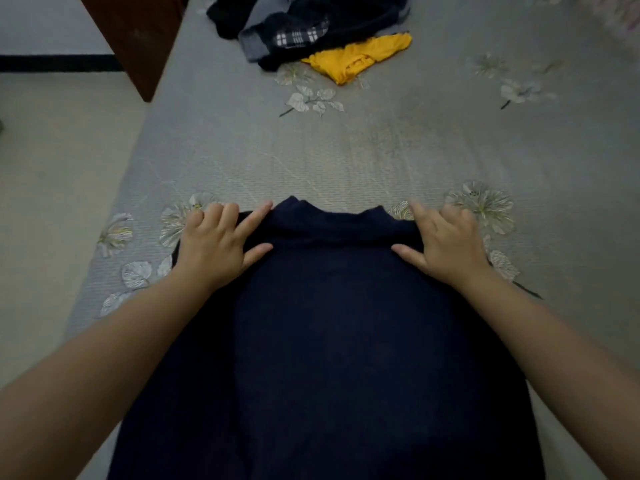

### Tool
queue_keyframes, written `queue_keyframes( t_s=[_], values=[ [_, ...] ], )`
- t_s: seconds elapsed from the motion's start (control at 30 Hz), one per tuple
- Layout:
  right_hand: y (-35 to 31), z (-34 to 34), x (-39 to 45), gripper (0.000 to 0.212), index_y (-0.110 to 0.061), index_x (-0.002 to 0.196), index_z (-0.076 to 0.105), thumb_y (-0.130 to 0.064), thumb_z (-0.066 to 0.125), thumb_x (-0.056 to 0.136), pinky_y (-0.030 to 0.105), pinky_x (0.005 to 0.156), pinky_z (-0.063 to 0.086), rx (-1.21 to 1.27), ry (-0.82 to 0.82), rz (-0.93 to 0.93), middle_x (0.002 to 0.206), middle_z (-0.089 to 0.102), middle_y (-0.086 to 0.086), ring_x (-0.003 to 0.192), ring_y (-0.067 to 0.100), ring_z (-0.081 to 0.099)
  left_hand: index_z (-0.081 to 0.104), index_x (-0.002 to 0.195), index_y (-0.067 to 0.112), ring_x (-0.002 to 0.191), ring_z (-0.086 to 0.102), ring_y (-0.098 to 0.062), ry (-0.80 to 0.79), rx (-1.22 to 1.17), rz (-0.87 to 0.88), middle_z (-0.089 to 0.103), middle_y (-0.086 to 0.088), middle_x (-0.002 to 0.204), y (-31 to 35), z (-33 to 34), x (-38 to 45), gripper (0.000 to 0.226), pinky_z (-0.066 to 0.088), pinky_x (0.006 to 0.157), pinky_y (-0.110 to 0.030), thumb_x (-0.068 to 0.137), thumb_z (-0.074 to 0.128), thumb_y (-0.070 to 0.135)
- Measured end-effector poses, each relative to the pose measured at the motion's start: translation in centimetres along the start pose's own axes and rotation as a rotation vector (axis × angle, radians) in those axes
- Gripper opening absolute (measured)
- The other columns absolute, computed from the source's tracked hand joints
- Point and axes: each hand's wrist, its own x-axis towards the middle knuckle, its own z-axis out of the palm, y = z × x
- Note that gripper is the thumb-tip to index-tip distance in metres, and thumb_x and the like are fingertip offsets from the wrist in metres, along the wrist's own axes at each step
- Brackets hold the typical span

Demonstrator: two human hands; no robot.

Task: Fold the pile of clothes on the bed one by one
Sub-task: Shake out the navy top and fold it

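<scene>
The navy garment (325,341) lies spread flat on the bed (311,150), collar away from the person. The left hand (221,240) and right hand (446,240) each pinch a shoulder, fingers curled into the fabric. Uneven pulling could skew the fold. The unfolded pile (311,32) waits well apart, farther up the bed.

Pretty sure this is a bedroom at home. A bed (346,150) in a grey floral sheet is taking up most of it, with a clothes pile (311,32) sitting on top.
</scene>
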Motion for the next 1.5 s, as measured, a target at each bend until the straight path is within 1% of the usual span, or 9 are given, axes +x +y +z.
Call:
queue_keyframes(
  t_s=[0.07, 0.13, 0.23, 0.3, 0.47, 0.6, 0.77, 1.2, 1.5],
  values=[
    [0.8, 2.3, 2.5, 0.072, 0.006, 0.107, 0.062, -0.055, 0.038, 0.077, 0.031, 0.054, 0.043, 0.026, 0.021, -0.012, 0.066, 0.063, 0.013, 0.058, 0.028, 0.057, 0.060, 0.119, 0.013, 0.055, 0.053, -0.027, 0.009, 0.013, 0.006, 0.056, -0.017, 0.071, -1.1, 2.3, 2.2, 0.067, 0.043, 0.054, -0.031, 0.094, 0.014, 0.052],
    [0.9, 4.9, 4.8, 0.074, 0.003, 0.127, 0.048, -0.056, 0.041, 0.082, 0.039, 0.072, 0.039, 0.096, -0.115, 0.042, 0.095, 0.063, 0.020, 0.087, 0.035, 0.058, 0.054, 0.127, 0.012, 0.071, 0.057, -0.034, -0.023, -0.014, -0.027, 0.058, -0.024, 0.086, -1.6, 4.9, 4.1, 0.062, 0.045, 0.064, -0.038, 0.089, 0.029, 0.053],
    [-0.4, 8.9, 4.8, 0.073, -0.016, 0.146, 0.014, -0.053, 0.041, 0.089, 0.045, 0.104, 0.015, 0.161, -0.457, 0.207, 0.147, 0.030, 0.011, 0.137, 0.031, 0.018, 0.022, 0.145, 0.021, 0.131, 0.026, -0.039, -0.303, -0.175, -0.221, 0.031, -0.026, 0.141, 0.6, 8.7, 4.9, 0.063, 0.018, 0.103, -0.047, 0.091, 0.041, 0.047],
    [-1.2, 10.2, 1.9, 0.068, -0.017, 0.146, 0.014, -0.047, 0.041, 0.091, 0.048, 0.109, 0.011, 0.182, -0.496, 0.291, 0.150, 0.024, 0.008, 0.140, 0.028, 0.010, 0.018, 0.146, 0.018, 0.140, 0.007, -0.036, -0.342, -0.275, -0.262, 0.016, -0.021, 0.151, 3.9, 10.3, 3.6, 0.061, 0.004, 0.109, -0.046, 0.093, 0.040, 0.039],
    [-1.8, 8.9, -9.0, 0.068, -0.004, 0.142, 0.024, -0.034, 0.053, 0.088, 0.049, 0.104, 0.026, 0.373, -0.337, 0.848, 0.138, 0.041, 0.020, 0.127, 0.036, 0.034, 0.019, 0.145, 0.014, 0.142, -0.001, -0.031, -0.454, -0.551, -0.271, 0.010, -0.016, 0.153, 12.3, 11.6, -0.3, 0.061, 0.001, 0.112, -0.042, 0.094, 0.030, 0.045],
    [-3.8, 7.3, -15.8, 0.077, 0.001, 0.141, 0.021, -0.039, 0.055, 0.086, 0.044, 0.100, 0.033, 0.303, -0.441, 1.185, 0.134, 0.042, 0.025, 0.121, 0.039, 0.039, 0.010, 0.146, 0.024, 0.141, -0.007, -0.030, -0.514, -0.528, -0.280, -0.001, -0.015, 0.154, 15.2, 12.8, -1.8, 0.067, -0.007, 0.111, -0.043, 0.089, 0.023, 0.056],
    [-3.9, 7.7, -17.2, 0.064, -0.004, 0.140, 0.027, -0.036, 0.051, 0.090, 0.041, 0.085, 0.043, 0.356, -0.499, 1.185, 0.121, 0.056, 0.025, 0.107, 0.040, 0.055, 0.017, 0.145, 0.022, 0.141, 0.000, -0.033, -0.469, -0.502, -0.279, 0.006, -0.018, 0.153, 15.5, 13.3, -2.1, 0.076, -0.005, 0.108, -0.044, 0.082, 0.015, 0.063],
    [15.4, 8.5, -13.7, 0.056, -0.006, 0.133, 0.036, -0.036, 0.053, 0.089, 0.047, 0.076, 0.043, 0.046, -0.609, 0.823, 0.108, 0.058, 0.032, 0.097, 0.047, 0.055, 0.011, 0.146, 0.025, 0.142, -0.004, -0.024, -0.473, -0.571, -0.186, 0.004, -0.009, 0.155, 22.3, 10.6, 1.1, 0.069, -0.002, 0.112, -0.044, 0.086, 0.017, 0.058],
    [14.4, 10.3, -18.1, 0.067, 0.002, 0.139, 0.027, -0.036, 0.053, 0.089, 0.043, 0.100, 0.033, 0.431, -0.453, 0.921, 0.132, 0.045, 0.026, 0.121, 0.039, 0.043, 0.005, 0.146, 0.029, 0.142, -0.007, -0.022, -0.568, -0.436, -0.226, -0.002, -0.006, 0.155, 25.5, 10.8, 1.6, 0.071, -0.011, 0.109, -0.043, 0.083, 0.010, 0.062]
  ],
)
